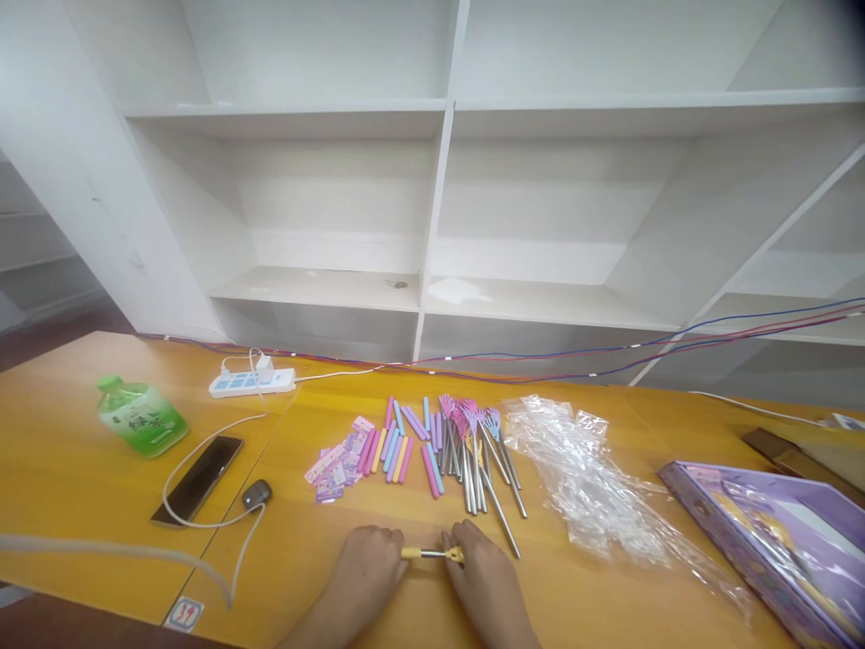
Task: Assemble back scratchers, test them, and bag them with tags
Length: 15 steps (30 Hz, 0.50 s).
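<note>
Both my hands rest on the orange table (pixel 68 469) near its front edge. My left hand (pixel 368 563) is closed round the yellow handle end of a small metal tool (pixel 432 553). My right hand (pixel 477 568) pinches the tool's other end, where a yellow claw-shaped head shows. The tool lies level between the two hands. Just beyond them lie a bunch of metal rods with pink and blue claw heads (pixel 477 451), several loose pink, blue, yellow and purple sleeves (pixel 402 446), and a small heap of pink printed labels (pixel 338 464).
Clear plastic bags (pixel 587 469) lie to the right, and a purple box (pixel 777 532) beyond them. At left are a green bottle (pixel 141 416) on its side, a black phone (pixel 199 478) with a cable, a small grey device (pixel 257 493) and a white power strip (pixel 251 382). White shelves (pixel 432 207) stand behind.
</note>
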{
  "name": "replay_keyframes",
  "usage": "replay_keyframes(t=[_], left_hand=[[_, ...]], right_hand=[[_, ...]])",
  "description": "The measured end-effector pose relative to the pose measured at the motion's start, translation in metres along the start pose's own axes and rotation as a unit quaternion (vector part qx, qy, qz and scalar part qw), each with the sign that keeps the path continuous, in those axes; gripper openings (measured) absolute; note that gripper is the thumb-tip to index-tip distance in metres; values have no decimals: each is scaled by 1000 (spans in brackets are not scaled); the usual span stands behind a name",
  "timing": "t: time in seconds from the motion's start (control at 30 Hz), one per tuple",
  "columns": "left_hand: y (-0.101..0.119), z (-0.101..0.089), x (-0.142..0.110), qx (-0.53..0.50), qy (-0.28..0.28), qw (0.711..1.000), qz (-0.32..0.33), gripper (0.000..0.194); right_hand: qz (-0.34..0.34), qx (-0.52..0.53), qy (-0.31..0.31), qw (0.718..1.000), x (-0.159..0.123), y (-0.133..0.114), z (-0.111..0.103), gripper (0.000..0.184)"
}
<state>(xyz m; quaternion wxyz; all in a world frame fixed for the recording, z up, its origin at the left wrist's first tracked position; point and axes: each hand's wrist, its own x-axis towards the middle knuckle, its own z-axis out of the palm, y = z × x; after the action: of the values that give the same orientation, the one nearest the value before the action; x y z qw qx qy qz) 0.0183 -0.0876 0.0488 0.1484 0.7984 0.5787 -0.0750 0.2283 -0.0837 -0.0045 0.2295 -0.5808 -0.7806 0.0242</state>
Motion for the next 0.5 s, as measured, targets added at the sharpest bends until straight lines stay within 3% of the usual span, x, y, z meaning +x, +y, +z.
replay_keyframes(t=[0.13,0.33,0.43,0.5], left_hand=[[6,4,-1,7,-3,1000,21,26],[7,7,2,-7,37,999,12,21],[-14,-5,11,26,45,998,26,25],[-51,-19,12,61,46,997,5,29]], right_hand=[[-9,-22,-19,1000,-2,-10,4,25],[-21,-40,-61,997,9,-28,8,25],[-38,-30,-81,996,20,-24,-2,25],[-40,-24,-74,996,22,4,-19,26]])
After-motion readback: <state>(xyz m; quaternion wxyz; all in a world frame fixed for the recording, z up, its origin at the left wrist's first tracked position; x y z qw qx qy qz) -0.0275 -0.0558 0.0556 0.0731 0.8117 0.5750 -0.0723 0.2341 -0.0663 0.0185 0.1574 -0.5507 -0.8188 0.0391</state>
